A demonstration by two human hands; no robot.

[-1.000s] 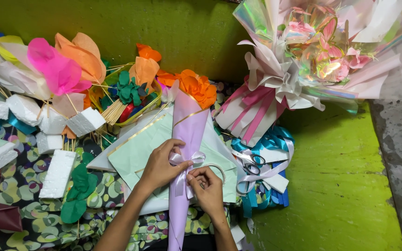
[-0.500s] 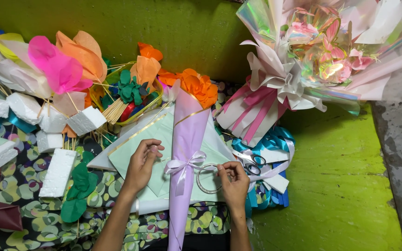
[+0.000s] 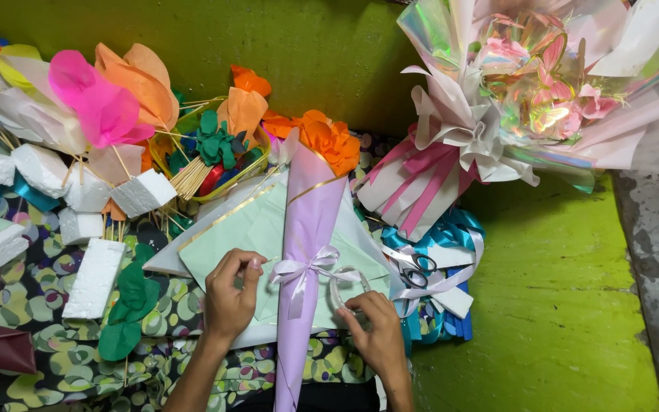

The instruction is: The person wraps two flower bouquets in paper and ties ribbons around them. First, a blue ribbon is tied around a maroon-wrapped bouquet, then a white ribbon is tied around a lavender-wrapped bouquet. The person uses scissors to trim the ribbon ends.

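A lilac paper cone (image 3: pixel 306 229) lies lengthwise on mint-green sheets (image 3: pixel 253 229), with an orange paper flower (image 3: pixel 329 137) at its top. A pale pink ribbon bow (image 3: pixel 303 268) is tied around the cone's middle. My left hand (image 3: pixel 230 297) pinches the bow's left ribbon end beside the cone. My right hand (image 3: pixel 371 332) holds the right ribbon loop (image 3: pixel 341 286), which curls up from the cone's right side.
Scissors (image 3: pixel 413 271) lie right of the cone on blue ribbons (image 3: pixel 451 229). A big iridescent wrapped bouquet (image 3: pixel 512 99) fills the upper right. White foam blocks (image 3: pixel 93 278), paper flowers on sticks (image 3: pixel 101 107) and green paper leaves (image 3: pixel 131 297) crowd the left.
Both hands were together on the ribbon at the cone; they pulled apart to either side, tightening the bow, and the right hand now holds a loop out to the right.
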